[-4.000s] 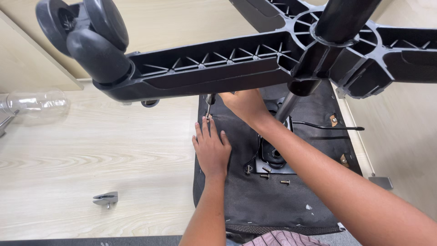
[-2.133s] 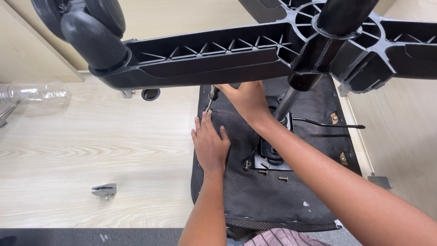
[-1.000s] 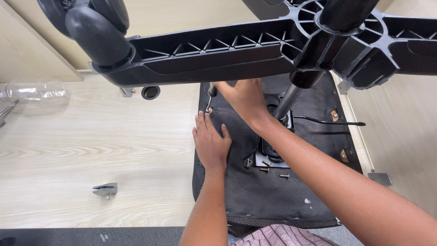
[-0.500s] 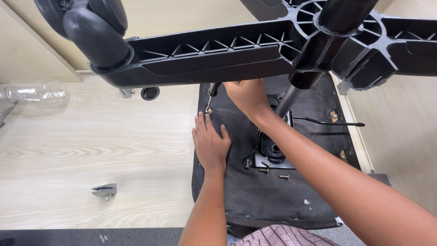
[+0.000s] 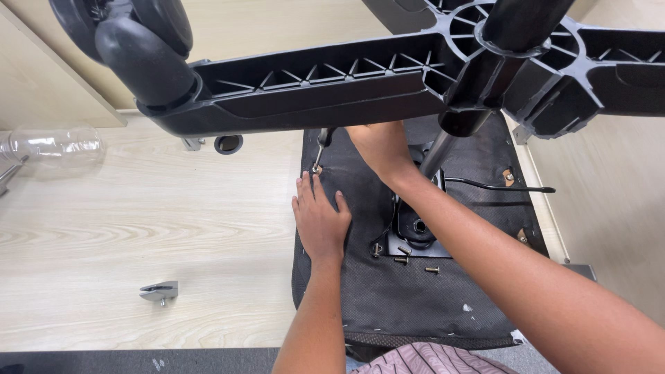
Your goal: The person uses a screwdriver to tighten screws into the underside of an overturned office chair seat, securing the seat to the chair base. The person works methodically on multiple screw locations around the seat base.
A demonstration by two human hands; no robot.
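An office chair lies upside down, its black fabric seat underside [image 5: 388, 298] facing up. My left hand [image 5: 320, 220] rests flat on that fabric, fingers spread, fingertips beside a small screw hole near the seat's left edge. My right hand [image 5: 377, 147] grips a screwdriver [image 5: 320, 147] whose tip meets that hole; the handle is partly hidden under the chair base. The black star base [image 5: 325, 86] with a caster wheel [image 5: 142, 41] looms across the top. The gas cylinder [image 5: 438, 154] runs down to the metal seat plate [image 5: 415, 232].
Loose bolts [image 5: 415, 262] lie on the fabric by the seat plate. A black lever [image 5: 499, 185] sticks out to the right. On the light wooden floor lie a small metal bracket [image 5: 159, 291] and a clear plastic bottle [image 5: 52, 145] at far left.
Both hands stay at the same spot on the seat's left edge. The view has shifted only slightly; the screwdriver remains at the hole.
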